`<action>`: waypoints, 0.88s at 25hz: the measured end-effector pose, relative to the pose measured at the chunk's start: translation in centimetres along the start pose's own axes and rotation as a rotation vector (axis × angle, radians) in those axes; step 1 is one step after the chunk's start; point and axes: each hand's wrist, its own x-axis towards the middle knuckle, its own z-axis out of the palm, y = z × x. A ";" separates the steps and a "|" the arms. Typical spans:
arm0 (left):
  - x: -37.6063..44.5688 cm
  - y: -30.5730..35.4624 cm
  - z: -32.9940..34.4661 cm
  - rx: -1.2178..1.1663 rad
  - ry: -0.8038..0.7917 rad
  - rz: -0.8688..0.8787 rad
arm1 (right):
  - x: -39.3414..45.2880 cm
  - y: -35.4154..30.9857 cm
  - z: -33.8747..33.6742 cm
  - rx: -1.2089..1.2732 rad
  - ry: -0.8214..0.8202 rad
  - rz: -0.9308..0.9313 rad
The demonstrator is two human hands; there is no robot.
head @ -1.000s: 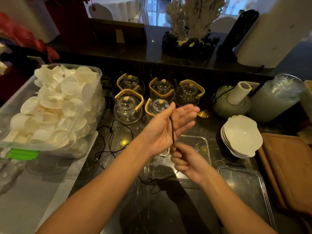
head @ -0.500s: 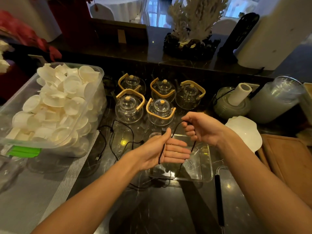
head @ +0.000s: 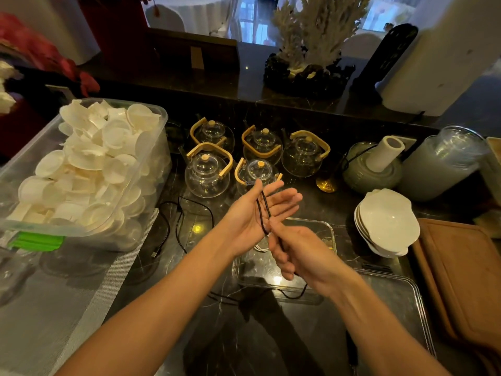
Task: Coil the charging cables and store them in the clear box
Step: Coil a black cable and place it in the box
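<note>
My left hand point(head: 256, 213) is held palm up above the counter, fingers straight, with a black charging cable point(head: 263, 210) looped over the palm and its plug end at the thumb tip. My right hand point(head: 295, 253) is just below it, fingers closed on the same cable, whose tail hangs down and runs across the counter in front of the clear box point(head: 329, 232). The clear box sits under both hands with a white coiled cable point(head: 260, 246) inside. A second black cable point(head: 180, 221) lies loose on the dark counter to the left.
A big clear tub of white shells point(head: 81, 169) stands at the left. Several glass teapots point(head: 207, 172) sit behind my hands. A stack of white dishes point(head: 387, 221), a wooden board point(head: 461, 272) and a clear lid point(head: 401, 302) are on the right.
My right hand came down from above the box's far side to below my left palm, laying another loop of black cable over it. My left hand rose and its fingers straightened.
</note>
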 end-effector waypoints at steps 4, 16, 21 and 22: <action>-0.4 0.6 0.3 -0.052 -0.080 0.029 | -0.1 3.7 -1.5 -0.040 0.027 0.082; -2.2 1.0 -0.5 0.316 -0.237 -0.196 | 2.7 1.1 -4.5 0.336 0.040 0.228; -2.4 0.1 -1.0 0.661 0.041 -0.312 | 3.2 -4.4 -3.7 -0.019 0.080 0.242; -2.4 0.0 -1.0 0.645 0.087 -0.305 | 3.1 -5.0 -3.1 -0.088 0.080 0.220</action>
